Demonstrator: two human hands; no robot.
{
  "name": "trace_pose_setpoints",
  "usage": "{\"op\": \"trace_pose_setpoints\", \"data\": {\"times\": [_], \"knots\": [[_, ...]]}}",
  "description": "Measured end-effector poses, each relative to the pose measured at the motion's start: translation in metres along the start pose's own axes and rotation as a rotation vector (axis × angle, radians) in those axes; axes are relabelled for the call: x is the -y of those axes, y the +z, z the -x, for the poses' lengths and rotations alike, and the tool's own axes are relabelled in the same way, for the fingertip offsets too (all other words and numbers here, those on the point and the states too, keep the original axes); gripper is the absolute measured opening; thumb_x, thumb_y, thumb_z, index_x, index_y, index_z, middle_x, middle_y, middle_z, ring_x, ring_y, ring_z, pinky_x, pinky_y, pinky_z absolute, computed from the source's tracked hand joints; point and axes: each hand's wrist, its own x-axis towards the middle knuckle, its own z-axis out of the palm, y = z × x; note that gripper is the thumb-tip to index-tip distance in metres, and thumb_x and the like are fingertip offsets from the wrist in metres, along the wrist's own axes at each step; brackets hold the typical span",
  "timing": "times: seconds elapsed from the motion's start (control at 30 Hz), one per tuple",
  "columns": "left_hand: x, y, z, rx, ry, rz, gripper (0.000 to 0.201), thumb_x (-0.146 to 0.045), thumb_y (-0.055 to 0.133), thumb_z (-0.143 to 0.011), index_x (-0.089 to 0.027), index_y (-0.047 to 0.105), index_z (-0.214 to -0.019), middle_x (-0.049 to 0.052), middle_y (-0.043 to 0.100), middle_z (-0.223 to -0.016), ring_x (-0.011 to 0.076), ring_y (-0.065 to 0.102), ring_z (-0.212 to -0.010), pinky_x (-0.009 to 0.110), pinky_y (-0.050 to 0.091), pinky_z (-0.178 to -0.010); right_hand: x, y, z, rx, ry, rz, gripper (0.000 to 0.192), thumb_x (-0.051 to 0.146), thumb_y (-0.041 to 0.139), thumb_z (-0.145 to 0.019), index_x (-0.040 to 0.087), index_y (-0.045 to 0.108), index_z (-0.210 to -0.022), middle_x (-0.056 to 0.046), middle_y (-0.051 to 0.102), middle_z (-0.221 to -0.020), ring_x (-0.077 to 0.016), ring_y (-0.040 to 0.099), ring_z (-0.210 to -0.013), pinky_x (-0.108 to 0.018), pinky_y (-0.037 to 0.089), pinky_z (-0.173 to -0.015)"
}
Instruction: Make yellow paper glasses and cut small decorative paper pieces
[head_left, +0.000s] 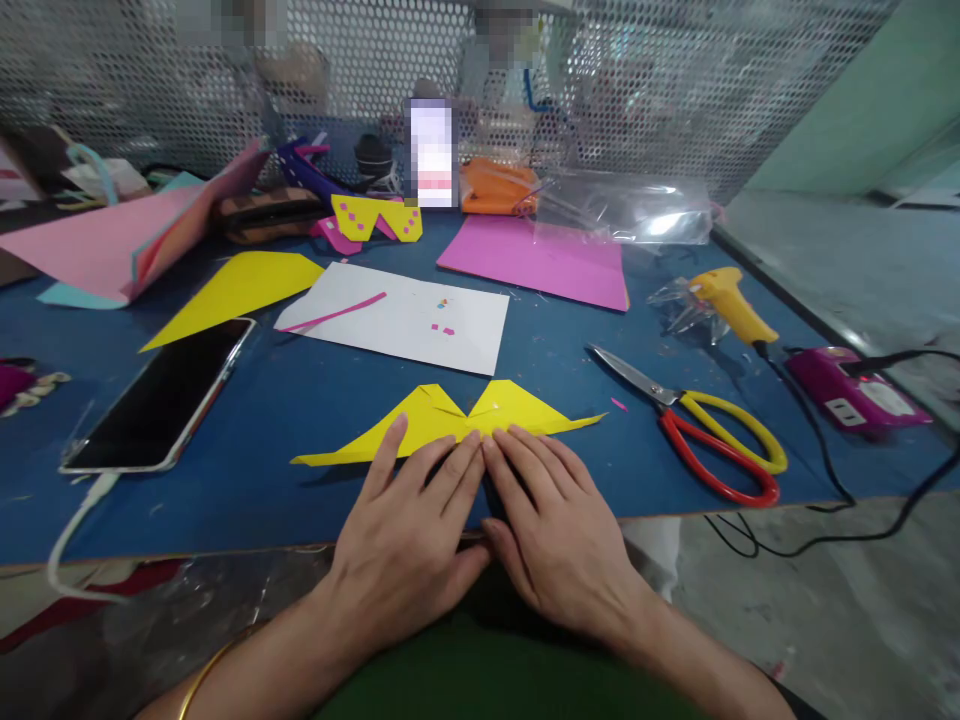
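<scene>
Fingers (450, 470) of both my hands lie flat and pressing on the yellow folded paper (450, 415), its wings spreading beyond them on the tabletop (300, 400).

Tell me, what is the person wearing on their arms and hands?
Both forearms are bare, with no sleeves showing and no gloves. The left hand has a thin gold bangle on its wrist. The right hand wears nothing that shows: no ring, watch or band. Fingernails look short and unpainted.
</scene>
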Motion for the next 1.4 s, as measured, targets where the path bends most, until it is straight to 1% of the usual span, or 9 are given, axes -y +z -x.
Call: {"op": "trace_pose_setpoints", "data": {"times": [0.13, 0.27, 0.37, 0.43, 0.53, 0.83, 0.97, 1.17, 1.4], "knots": [[0.006, -0.007, 0.002, 0.027, -0.041, 0.12, 0.047, -0.032, 0.054, -0.088, -0.013, 0.058, -0.131, 0.008, 0.066, -0.131, 0.0262, 0.06, -0.117, 0.052, 0.01, -0.124, 0.002, 0.002, -0.004, -0.009, 0.001, -0.036, 0.052, 0.034, 0.039, -0.099, -0.002, 0.056, -0.133, -0.021, 0.06, -0.135, -0.031, 0.05, -0.128, -0.044, 0.033, -0.11], [0.018, -0.011, 0.004, 0.005, -0.17, 0.179, 0.04, -0.028, 0.058, -0.091, -0.014, 0.056, -0.128, 0.01, 0.068, -0.124, 0.0227, 0.061, -0.116, 0.049, 0.026, -0.119, 0.001, 0.001, -0.005, -0.007, 0.008, -0.054, 0.053, 0.037, 0.039, -0.1, 0.001, 0.057, -0.134, -0.02, 0.062, -0.133, -0.03, 0.052, -0.127, -0.043, 0.033, -0.109], [0.023, -0.012, 0.0, -0.031, -0.273, 0.169, 0.021, -0.025, 0.058, -0.092, -0.02, 0.063, -0.111, 0.006, 0.072, -0.107, 0.0205, 0.064, -0.104, 0.047, 0.035, -0.112, 0.001, 0.001, -0.004, -0.006, 0.018, -0.052, 0.054, 0.038, 0.039, -0.1, 0.001, 0.056, -0.136, -0.02, 0.062, -0.133, -0.03, 0.053, -0.126, -0.044, 0.033, -0.108], [0.023, -0.013, -0.005, -0.028, -0.32, 0.158, 0.009, -0.026, 0.06, -0.092, -0.023, 0.066, -0.098, 0.003, 0.072, -0.096, 0.0201, 0.065, -0.095, 0.047, 0.036, -0.107, 0.001, 0.001, -0.004, 0.001, 0.025, -0.053, 0.054, 0.039, 0.039, -0.1, 0.002, 0.055, -0.136, -0.02, 0.062, -0.133, -0.0297, 0.053, -0.126, -0.044, 0.032, -0.108], [0.021, -0.014, -0.014, -0.012, -0.36, 0.13, 0.01, -0.025, 0.059, -0.093, -0.024, 0.066, -0.086, 0.0, 0.071, -0.088, 0.0194, 0.065, -0.089, 0.048, 0.035, -0.104, 0.0, 0.001, -0.003, 0.007, 0.028, -0.055, 0.055, 0.04, 0.037, -0.101, 0.003, 0.054, -0.137, -0.019, 0.061, -0.135, -0.0292, 0.052, -0.127, -0.044, 0.032, -0.108], [0.029, -0.017, -0.027, 0.124, -0.4, 0.122, 0.021, -0.029, 0.053, -0.094, -0.022, 0.064, -0.078, 0.002, 0.067, -0.083, 0.0207, 0.06, -0.084, 0.043, 0.04, -0.086, -0.002, 0.001, -0.002, 0.022, 0.033, -0.07, 0.052, 0.041, 0.039, -0.101, 0.009, 0.054, -0.138, -0.018, 0.061, -0.136, -0.0289, 0.052, -0.127, -0.047, 0.028, -0.109], [0.036, -0.017, -0.033, 0.183, -0.428, 0.123, 0.019, -0.028, 0.059, -0.089, -0.022, 0.062, -0.071, 0.002, 0.065, -0.076, 0.0209, 0.058, -0.079, 0.041, 0.041, -0.078, -0.002, -0.001, -0.004, 0.034, 0.046, -0.087, 0.049, 0.038, 0.041, -0.101, 0.008, 0.056, -0.137, -0.018, 0.062, -0.134, -0.0291, 0.054, -0.125, -0.049, 0.028, -0.108], [0.04, -0.017, -0.034, 0.19, -0.398, 0.119, 0.019, -0.028, 0.061, -0.086, -0.021, 0.061, -0.069, 0.001, 0.065, -0.074, 0.0211, 0.058, -0.077, 0.04, 0.04, -0.076, 0.002, -0.001, -0.005, 0.023, 0.044, -0.048, 0.049, 0.035, 0.04, -0.101, 0.006, 0.054, -0.137, -0.018, 0.061, -0.135, -0.0298, 0.053, -0.125, -0.05, 0.029, -0.107], [0.039, -0.016, -0.033, 0.16, -0.376, 0.111, 0.019, -0.027, 0.062, -0.086, -0.021, 0.06, -0.068, 0.001, 0.065, -0.074, 0.0213, 0.059, -0.076, 0.041, 0.04, -0.078, 0.011, 0.001, -0.015, 0.008, -0.03, -0.033, 0.05, 0.032, 0.04, -0.1, -0.001, 0.057, -0.133, -0.019, 0.064, -0.129, -0.0319, 0.053, -0.119, -0.044, 0.037, -0.104]]}}
